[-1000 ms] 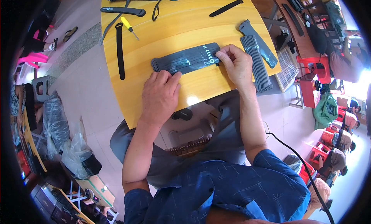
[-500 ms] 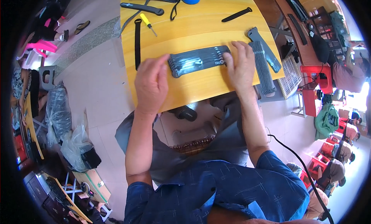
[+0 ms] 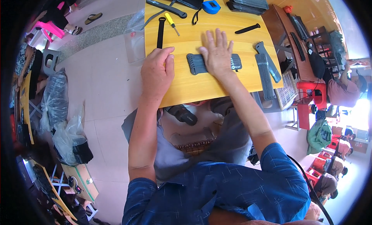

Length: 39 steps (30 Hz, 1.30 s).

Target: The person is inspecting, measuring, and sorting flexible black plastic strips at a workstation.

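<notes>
On the yellow wooden table, a fanned stack of dark grey straps [image 3: 197, 64] lies flat, with pale printing near its right end. Across the middle of that stack rests my right hand [image 3: 219, 56], palm down and fingers stretched out, hiding part of it. My left hand [image 3: 157, 71] is curled into a loose fist at the left table edge, apart from the stack; nothing shows in it. Just behind it lies a narrow black strap [image 3: 161, 31], its lower end hidden by the hand. A second bundle of grey straps [image 3: 265, 75] sits at the right edge beside a single wider strap [image 3: 269, 58].
Farther back are a yellow-handled screwdriver [image 3: 170, 21], a blue tape measure [image 3: 211, 7], another grey strap [image 3: 166, 8], a short black strap [image 3: 247, 29] and a strap pile [image 3: 248, 4]. A red stool [image 3: 312, 89] stands to the right. Other people sit at both sides.
My right hand has moved left from the stack's right end and now lies flat on its middle. My left hand has drawn away from the stack's left end and curled. The view has shifted.
</notes>
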Each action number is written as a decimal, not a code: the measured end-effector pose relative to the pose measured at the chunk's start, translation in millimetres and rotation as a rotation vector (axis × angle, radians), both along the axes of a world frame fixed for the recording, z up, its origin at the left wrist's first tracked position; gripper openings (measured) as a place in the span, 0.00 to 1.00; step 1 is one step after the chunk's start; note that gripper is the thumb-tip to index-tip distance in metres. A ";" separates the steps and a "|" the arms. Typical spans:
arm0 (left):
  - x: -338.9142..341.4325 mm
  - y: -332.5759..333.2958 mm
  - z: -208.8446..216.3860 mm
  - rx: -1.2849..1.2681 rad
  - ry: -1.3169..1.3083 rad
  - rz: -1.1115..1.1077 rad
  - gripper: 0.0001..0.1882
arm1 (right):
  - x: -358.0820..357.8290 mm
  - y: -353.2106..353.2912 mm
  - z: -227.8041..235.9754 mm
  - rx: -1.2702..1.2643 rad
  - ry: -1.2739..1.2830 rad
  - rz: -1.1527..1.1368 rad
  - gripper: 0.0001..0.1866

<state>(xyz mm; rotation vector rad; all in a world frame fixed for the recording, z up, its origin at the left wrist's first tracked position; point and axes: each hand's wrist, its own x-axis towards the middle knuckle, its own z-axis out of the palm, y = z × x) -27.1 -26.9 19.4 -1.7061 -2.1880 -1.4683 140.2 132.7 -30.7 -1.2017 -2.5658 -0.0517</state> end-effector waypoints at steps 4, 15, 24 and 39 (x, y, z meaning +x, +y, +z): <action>-9.5 -2.8 -3.3 0.075 0.025 0.039 0.08 | 36.7 26.6 -3.4 0.084 -0.030 -0.065 0.35; -43.5 -8.9 -17.1 -0.105 -0.103 0.244 0.11 | 90.9 65.2 0.2 0.210 -0.145 -0.219 0.31; -30.3 12.6 -18.5 -0.448 0.160 0.261 0.21 | 95.1 61.7 -1.1 0.226 -0.064 -0.159 0.27; -57.5 -43.3 -45.3 -0.210 -0.202 0.265 0.12 | 82.7 -23.3 46.1 -0.012 0.450 0.247 0.29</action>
